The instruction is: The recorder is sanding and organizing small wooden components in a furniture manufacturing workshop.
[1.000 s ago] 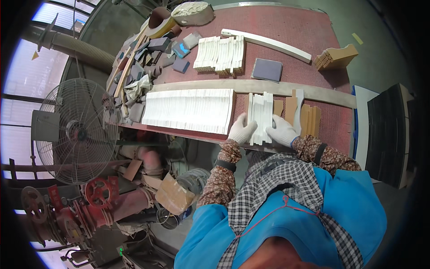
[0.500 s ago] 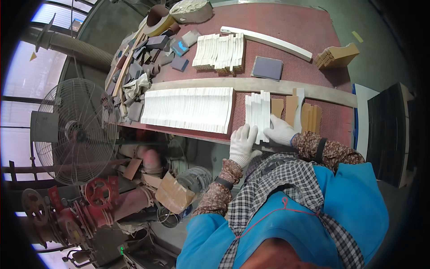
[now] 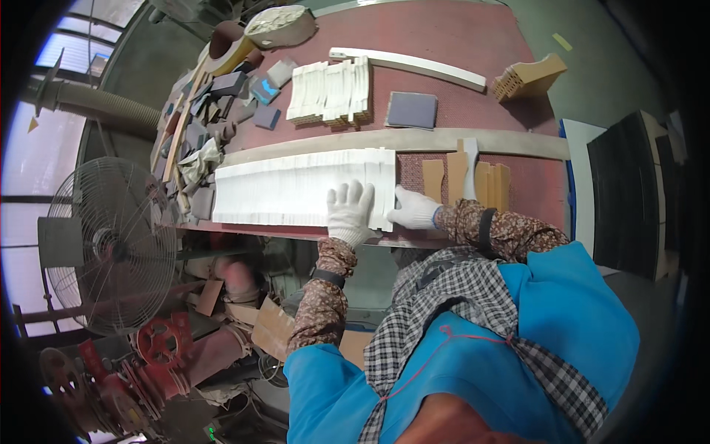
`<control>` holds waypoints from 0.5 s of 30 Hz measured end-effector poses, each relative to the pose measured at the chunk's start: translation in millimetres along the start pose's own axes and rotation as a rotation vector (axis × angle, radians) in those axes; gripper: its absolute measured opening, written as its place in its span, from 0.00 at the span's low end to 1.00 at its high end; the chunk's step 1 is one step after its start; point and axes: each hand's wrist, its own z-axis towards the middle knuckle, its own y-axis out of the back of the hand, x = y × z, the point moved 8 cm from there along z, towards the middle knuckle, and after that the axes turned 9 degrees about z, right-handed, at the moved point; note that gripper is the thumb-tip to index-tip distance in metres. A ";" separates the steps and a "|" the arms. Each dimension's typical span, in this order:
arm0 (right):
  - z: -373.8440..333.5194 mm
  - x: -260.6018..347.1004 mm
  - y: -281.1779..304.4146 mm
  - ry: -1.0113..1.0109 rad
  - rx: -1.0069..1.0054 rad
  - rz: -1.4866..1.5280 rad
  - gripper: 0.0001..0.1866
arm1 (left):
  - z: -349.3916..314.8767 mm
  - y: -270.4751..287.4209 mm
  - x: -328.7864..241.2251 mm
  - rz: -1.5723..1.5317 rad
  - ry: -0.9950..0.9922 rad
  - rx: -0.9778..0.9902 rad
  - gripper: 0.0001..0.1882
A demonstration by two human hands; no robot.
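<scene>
Table [image 3: 458,33]: red top. Bar [image 3: 510,143]: lies across it behind the row [image 3: 277,191] of white strips, apparently as a backstop for their far ends. Row: near the table's front edge, strips side by side. Left hand [image 3: 350,211]: fingers slightly apart, laid over the row's right part, seemingly to steady it. Right hand [image 3: 414,209]: at the right end, presumably bracing it; whether it grips cannot be told. Strips beneath the left hand are hidden; seams look washed out.

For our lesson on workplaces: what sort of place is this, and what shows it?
Probably a workshop or small factory: a long row of matching white strips on a red table, a heap of grey blocks and scraps, and a large caged fan at left.
</scene>
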 end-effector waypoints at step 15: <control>-183.9 -148.6 156.8 -0.353 -0.804 -0.064 0.38 | 5.0 -1.2 -120.7 -0.744 0.133 0.126 0.34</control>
